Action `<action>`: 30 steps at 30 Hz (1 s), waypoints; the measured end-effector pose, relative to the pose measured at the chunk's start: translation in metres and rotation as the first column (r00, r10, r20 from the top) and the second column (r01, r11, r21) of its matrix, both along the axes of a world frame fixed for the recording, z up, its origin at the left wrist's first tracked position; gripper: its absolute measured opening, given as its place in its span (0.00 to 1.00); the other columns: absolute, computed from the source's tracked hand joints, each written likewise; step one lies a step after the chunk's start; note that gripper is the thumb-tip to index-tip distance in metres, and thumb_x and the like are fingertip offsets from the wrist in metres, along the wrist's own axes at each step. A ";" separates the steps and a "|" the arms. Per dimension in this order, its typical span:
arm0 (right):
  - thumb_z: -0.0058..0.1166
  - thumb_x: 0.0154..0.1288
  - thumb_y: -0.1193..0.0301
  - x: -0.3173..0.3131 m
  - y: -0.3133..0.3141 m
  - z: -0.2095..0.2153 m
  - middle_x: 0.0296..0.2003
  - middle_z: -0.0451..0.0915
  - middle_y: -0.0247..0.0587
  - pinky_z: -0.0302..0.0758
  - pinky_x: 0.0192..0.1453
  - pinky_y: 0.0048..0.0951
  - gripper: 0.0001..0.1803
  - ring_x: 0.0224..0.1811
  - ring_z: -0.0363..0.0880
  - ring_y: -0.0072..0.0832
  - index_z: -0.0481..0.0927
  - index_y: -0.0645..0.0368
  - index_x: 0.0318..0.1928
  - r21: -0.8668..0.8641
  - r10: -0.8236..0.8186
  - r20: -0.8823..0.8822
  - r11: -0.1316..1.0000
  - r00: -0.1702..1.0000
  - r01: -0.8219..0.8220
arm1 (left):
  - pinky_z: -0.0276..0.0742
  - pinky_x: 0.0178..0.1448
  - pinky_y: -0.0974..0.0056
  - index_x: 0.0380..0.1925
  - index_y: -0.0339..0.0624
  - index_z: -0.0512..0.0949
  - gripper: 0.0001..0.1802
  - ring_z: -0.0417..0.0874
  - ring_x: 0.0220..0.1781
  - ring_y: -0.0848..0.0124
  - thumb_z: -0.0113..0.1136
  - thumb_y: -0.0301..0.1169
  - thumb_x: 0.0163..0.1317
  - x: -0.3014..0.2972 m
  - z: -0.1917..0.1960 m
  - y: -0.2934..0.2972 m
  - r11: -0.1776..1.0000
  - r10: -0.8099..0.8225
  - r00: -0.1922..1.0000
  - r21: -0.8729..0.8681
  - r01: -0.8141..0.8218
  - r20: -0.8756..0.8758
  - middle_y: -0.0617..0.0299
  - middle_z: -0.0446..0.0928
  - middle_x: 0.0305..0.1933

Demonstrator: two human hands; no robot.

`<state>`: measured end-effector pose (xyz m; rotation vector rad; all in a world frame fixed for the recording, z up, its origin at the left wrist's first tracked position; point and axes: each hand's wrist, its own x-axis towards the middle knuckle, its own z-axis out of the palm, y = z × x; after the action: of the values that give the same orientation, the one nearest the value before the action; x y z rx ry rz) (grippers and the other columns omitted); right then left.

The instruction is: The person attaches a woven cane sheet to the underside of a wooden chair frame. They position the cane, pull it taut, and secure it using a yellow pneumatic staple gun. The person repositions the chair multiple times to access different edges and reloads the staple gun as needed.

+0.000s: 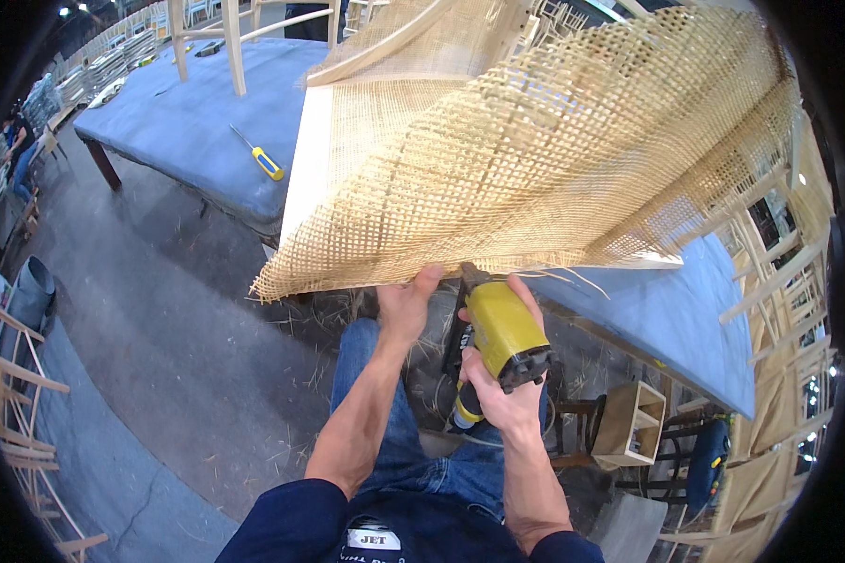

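My right hand (509,399) is wrapped round a yellow and black pneumatic staple gun (505,324). The gun's black nose meets the near edge of a sheet of woven cane webbing (498,159). Beside the nose, on its left, my left hand (404,310) grips that same edge, thumb on top and the other fingers mostly hidden underneath. The webbing drapes over a pale wooden chair frame (317,141), with its left corner hanging free and loose strands sticking out at the right of the gun.
A blue-covered table (207,89) carries a yellow-handled screwdriver (268,163) and wooden chair legs (232,47). Another blue surface (667,300) lies at the right. A small wooden box (632,422) stands low at the right. Chair frames (19,375) stack at the left; cane scraps litter the floor.
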<state>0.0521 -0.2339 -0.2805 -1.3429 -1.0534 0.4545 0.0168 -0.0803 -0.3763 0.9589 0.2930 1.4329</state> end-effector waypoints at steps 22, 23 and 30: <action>0.53 0.60 0.86 -0.008 0.004 -0.005 0.49 0.78 0.50 0.78 0.31 0.21 0.45 0.33 0.78 0.21 0.52 0.55 0.76 -0.079 0.017 0.129 0.997 0.991 -0.006 | 0.75 0.62 0.64 0.58 0.32 0.75 0.24 0.80 0.55 0.70 0.69 0.26 0.62 -0.002 0.006 -0.003 0.993 -0.066 0.996 -0.095 0.071 0.058 0.57 0.79 0.56; 0.53 0.60 0.86 -0.006 0.008 -0.005 0.48 0.79 0.49 0.78 0.31 0.21 0.45 0.32 0.78 0.20 0.52 0.55 0.76 -0.083 0.018 0.145 0.997 0.989 -0.006 | 0.75 0.62 0.64 0.58 0.31 0.75 0.24 0.80 0.55 0.70 0.69 0.26 0.62 0.000 0.006 -0.002 0.991 -0.069 0.995 -0.107 0.077 0.077 0.57 0.79 0.56; 0.58 0.53 0.85 -0.022 0.007 0.001 0.56 0.76 0.44 0.75 0.63 0.30 0.45 0.55 0.79 0.29 0.59 0.64 0.74 -0.068 -0.043 -0.077 0.997 0.996 0.038 | 0.75 0.61 0.63 0.58 0.31 0.74 0.27 0.79 0.55 0.68 0.70 0.30 0.62 -0.005 0.010 0.002 0.994 -0.080 0.995 -0.064 0.084 0.060 0.56 0.78 0.56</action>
<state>0.0300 -0.2269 -0.2790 -1.3916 -0.9519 0.5123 0.0122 -0.0787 -0.3663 0.8643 0.2544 1.3652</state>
